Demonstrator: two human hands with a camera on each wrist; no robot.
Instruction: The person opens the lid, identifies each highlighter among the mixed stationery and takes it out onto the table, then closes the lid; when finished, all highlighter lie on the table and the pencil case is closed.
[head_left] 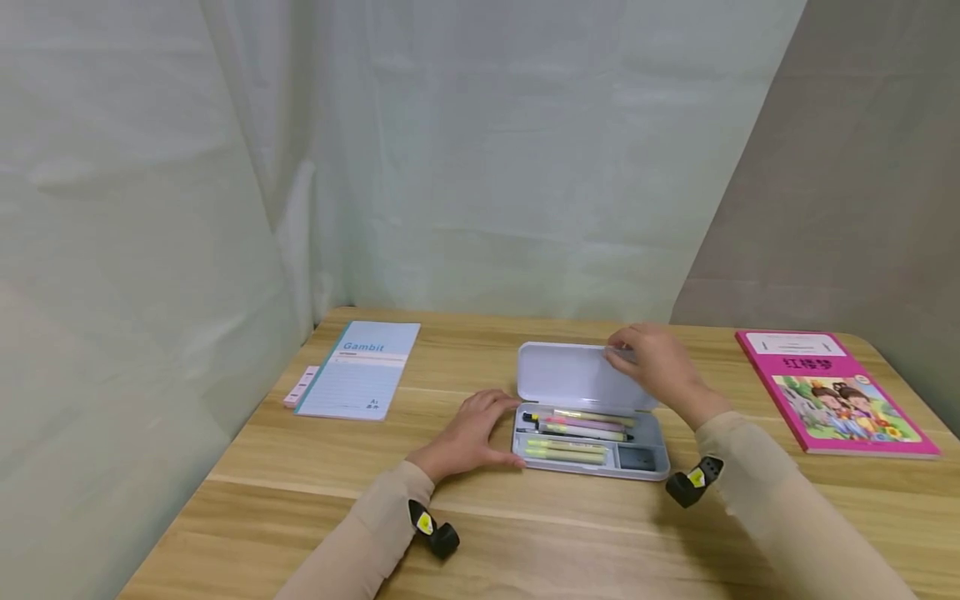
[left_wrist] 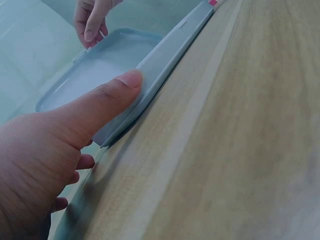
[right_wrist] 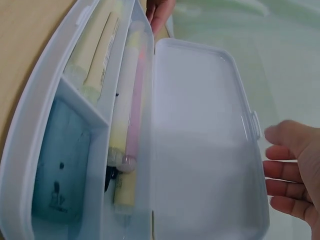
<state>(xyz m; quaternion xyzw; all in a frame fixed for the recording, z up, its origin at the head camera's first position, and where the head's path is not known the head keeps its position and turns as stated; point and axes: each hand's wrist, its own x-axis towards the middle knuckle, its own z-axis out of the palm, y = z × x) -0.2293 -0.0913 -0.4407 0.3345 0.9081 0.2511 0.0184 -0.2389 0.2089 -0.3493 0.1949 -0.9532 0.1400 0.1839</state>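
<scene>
A white pencil case (head_left: 592,469) lies on the table with its lid (head_left: 558,372) raised at the back. At its left end, my left hand (head_left: 465,435) grips the case, thumb along the front wall and fingers round toward the back corner. My right hand (head_left: 663,367) is at the lid's upper edge; in the right wrist view its fingertips (right_wrist: 272,170) lie right beside that edge, near the small clasp (right_wrist: 255,125). Inside the case are several pens and highlighters (head_left: 581,427), plus a dark block (head_left: 637,458) in the front right compartment.
A light blue notebook (head_left: 360,375) lies at the left, partly over a pink-and-white item (head_left: 300,387) at the table edge. On the right lies a pink book (head_left: 840,396) with a cartoon cover. Pale cloth (head_left: 525,167) hangs behind the table (head_left: 540,533).
</scene>
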